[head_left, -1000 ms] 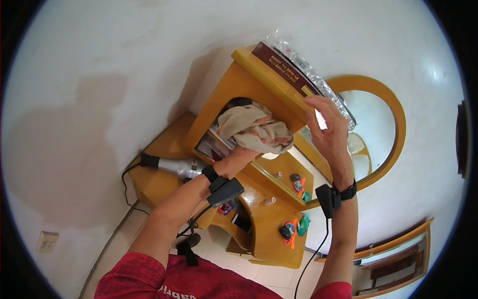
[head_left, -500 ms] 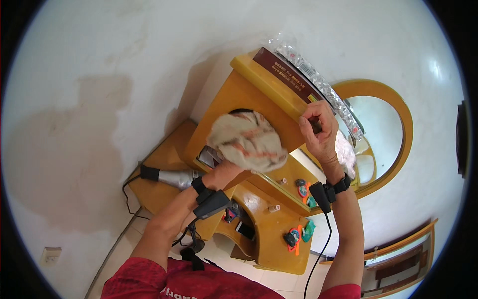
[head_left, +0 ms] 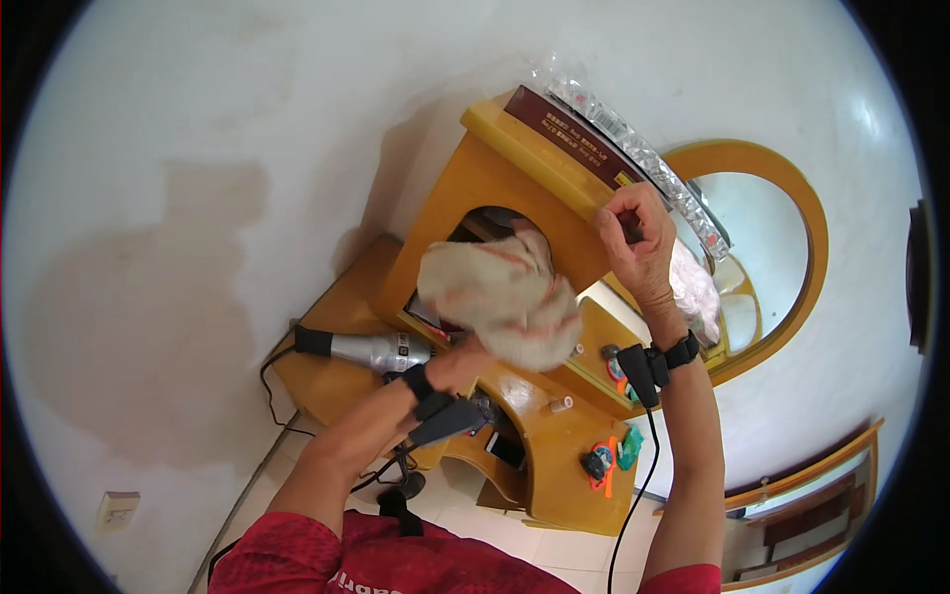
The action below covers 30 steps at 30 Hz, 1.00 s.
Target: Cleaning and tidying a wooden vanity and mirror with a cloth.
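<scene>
A beige cloth with faint orange stripes [head_left: 500,297] is bunched in front of the yellow wooden dresser cabinet [head_left: 445,208], over part of its rounded dark opening. My left hand [head_left: 463,364] grips this cloth from below, its fingers mostly hidden by the folds. Farther right, my right hand [head_left: 638,243] is raised beside the cabinet's top right end, close to a long brown box [head_left: 569,139]. Its fingers are curled round toward the thumb. Something dark shows inside the curl, but I cannot make it out.
Clear plastic wrapping [head_left: 633,139] lies along the box. An oval mirror [head_left: 762,238] stands to the right. A silver hair dryer [head_left: 376,348] with a cord rests at the left. Below are a phone [head_left: 506,448], a small cylinder [head_left: 561,403] and an orange-and-black item [head_left: 599,463].
The cloth and my left hand have moved down and slightly right, uncovering more of the cabinet's opening. My right hand stays curled in nearly the same place. The whole view has shifted slightly.
</scene>
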Available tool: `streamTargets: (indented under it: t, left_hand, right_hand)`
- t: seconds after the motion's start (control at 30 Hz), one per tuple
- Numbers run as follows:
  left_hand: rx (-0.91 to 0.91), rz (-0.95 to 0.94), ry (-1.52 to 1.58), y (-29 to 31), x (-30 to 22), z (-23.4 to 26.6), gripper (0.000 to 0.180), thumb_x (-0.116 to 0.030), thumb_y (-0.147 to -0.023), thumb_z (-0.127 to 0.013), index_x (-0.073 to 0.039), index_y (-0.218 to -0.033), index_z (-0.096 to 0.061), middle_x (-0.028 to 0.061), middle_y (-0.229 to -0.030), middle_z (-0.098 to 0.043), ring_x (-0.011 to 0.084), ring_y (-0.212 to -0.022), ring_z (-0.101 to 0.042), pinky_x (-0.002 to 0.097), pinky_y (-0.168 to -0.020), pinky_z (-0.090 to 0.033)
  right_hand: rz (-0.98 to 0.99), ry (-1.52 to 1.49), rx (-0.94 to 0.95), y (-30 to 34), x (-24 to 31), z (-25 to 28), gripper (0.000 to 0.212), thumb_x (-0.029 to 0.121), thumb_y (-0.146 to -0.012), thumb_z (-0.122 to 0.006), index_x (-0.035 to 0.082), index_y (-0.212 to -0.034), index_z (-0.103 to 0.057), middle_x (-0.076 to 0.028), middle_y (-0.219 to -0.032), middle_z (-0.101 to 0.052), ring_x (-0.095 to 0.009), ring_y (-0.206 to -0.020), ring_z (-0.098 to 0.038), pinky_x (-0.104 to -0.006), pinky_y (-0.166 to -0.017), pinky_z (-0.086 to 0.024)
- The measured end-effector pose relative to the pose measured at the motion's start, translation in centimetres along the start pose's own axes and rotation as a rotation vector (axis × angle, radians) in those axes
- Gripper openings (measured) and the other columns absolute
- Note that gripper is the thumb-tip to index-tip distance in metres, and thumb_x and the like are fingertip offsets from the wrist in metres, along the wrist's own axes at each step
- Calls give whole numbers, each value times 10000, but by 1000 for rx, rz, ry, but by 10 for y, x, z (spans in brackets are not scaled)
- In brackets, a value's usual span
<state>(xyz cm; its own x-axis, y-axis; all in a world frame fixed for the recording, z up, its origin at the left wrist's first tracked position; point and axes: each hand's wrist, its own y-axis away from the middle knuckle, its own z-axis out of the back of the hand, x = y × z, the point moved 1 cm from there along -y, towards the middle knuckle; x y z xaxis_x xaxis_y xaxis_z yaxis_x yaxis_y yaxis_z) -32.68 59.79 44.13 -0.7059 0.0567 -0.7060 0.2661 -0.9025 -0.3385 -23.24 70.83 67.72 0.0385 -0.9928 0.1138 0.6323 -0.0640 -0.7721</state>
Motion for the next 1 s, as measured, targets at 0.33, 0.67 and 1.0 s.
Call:
streamTargets:
  t: [0.33, 0.67, 1.0]
  left_hand:
    - [-868, -462, -204, -19, 10, 132, 408, -223, -978, -493, -97, -1366, -467, 138, -1376, -477, 289, -1304, -436, 384, -1099, -363]
    - [-949, -399, -225, -69, 23, 138, 423, -305, -982, -525, -131, -1364, -473, 126, -1302, -525, 238, -1233, -509, 340, -998, -472]
    - [-894, -351, -267, -34, 46, 120, 429, -311, -964, -545, -107, -1338, -497, 138, -1278, -546, 258, -1173, -542, 353, -961, -484]
  right_hand:
    - [-1, -5, -38, -2, 3, -5, 104, 9, -818, -655, 29, -807, -553, -47, -805, -556, -104, -639, -547, -225, -576, -447]
    - [-70, 22, -58, 0, 1, -5, 109, 48, -814, -667, 35, -802, -560, -29, -766, -543, -96, -632, -528, -221, -581, -442]
    - [-47, 63, -88, 1, 5, -8, 112, 64, -805, -666, 40, -783, -559, -30, -749, -536, -102, -622, -517, -226, -579, -437]
